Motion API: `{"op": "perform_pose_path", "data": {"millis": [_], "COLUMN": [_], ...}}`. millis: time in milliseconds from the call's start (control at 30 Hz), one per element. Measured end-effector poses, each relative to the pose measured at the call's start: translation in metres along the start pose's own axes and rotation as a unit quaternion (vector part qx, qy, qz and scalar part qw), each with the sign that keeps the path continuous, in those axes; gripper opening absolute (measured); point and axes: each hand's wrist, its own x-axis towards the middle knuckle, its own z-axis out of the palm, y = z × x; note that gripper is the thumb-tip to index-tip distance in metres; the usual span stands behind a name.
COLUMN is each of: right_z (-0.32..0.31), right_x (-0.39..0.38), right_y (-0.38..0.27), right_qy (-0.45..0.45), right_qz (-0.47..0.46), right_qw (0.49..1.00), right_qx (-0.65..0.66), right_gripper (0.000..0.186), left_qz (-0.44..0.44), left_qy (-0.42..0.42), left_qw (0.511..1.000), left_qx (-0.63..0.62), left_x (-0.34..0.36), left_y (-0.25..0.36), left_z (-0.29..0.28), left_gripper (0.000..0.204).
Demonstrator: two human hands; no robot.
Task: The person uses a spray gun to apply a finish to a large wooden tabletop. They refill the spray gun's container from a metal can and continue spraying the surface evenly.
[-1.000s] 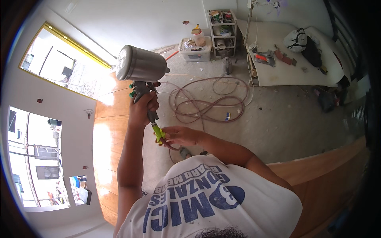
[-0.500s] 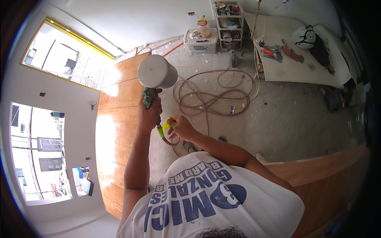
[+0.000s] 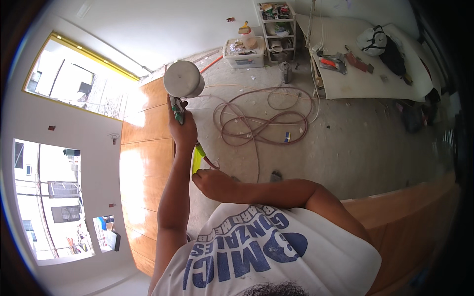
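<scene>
My left hand (image 3: 182,132) is wrapped round the grip of a spray gun (image 3: 181,79), which has a large round grey cup on top. An air hose (image 3: 213,165) runs from the bottom of the grip, with bright yellow-green tape round its fitting. A strip of yellow tape (image 3: 197,161) stretches from there to my right hand (image 3: 216,185), whose fingers are closed on its end. My right forearm crosses in front of my body. To the left of the gun lies a glossy orange-brown wooden panel surface (image 3: 143,172).
Coils of reddish hose (image 3: 264,129) lie on the concrete floor. Farther back stand a clear plastic bin (image 3: 244,58) and a drawer rack (image 3: 277,37). A pale board (image 3: 355,86) at right carries tools and a bag. Another wooden panel (image 3: 395,222) is at my right.
My right hand has pulled nearer my body and left, drawing the yellow tape out straight. My left hand and the spray gun have shifted slightly left and the gun has turned.
</scene>
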Motion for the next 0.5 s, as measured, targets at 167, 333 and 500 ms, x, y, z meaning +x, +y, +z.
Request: {"op": "perform_pose_path", "data": {"millis": [167, 333, 500], "right_z": [0.003, -0.003, -0.041], "right_x": [-0.002, -0.02, -0.01], "right_y": [-0.024, -0.02, 0.119], "right_qy": [-0.012, -0.318, -0.24], "right_qz": [0.071, -0.164, 0.037], "right_qw": [0.997, 0.931, 0.957], "right_qx": [-0.023, 0.074, 0.161], "right_gripper": [0.018, 0.022, 0.024], "left_qz": [-0.005, -0.094, -0.148], "left_qy": [-0.01, -0.038, -0.083], "left_qw": [1.0, 0.982, 0.95], "left_qx": [-0.028, -0.16, -0.264], "left_x": [0.0, 0.007, -0.004], "left_y": [-0.006, 0.004, 0.023], "left_z": [0.016, 0.018, 0.004], "left_gripper": [0.077, 0.049, 0.03]}}
